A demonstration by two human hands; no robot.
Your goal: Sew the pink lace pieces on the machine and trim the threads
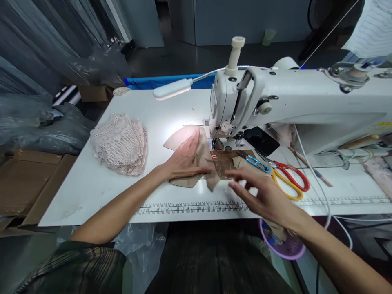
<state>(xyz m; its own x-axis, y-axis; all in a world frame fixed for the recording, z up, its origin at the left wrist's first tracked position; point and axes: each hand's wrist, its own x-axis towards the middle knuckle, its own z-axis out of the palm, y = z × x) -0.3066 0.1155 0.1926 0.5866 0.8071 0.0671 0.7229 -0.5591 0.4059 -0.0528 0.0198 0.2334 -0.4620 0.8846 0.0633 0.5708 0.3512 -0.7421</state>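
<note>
Pieces of beige fabric [186,181] lie on the white table, left of the needle area of a sewing machine [275,94]. My left hand [183,161] rests flat on the fabric with its fingers spread. To the right, my right hand [263,196] is over the table with fingers apart and slightly bent, and nothing shows between them. Its fingertips are near a brown patterned plate [223,163] and a beige scrap [245,164]. Blue thread snips [255,162] lie just beyond the right hand.
Lace fabric [119,145] is piled at the left. Scissors with red and yellow handles [295,179] and a black phone [261,140] lie at the right. A lamp [173,89] overhangs the table; a purple basket [288,247] is below its front edge.
</note>
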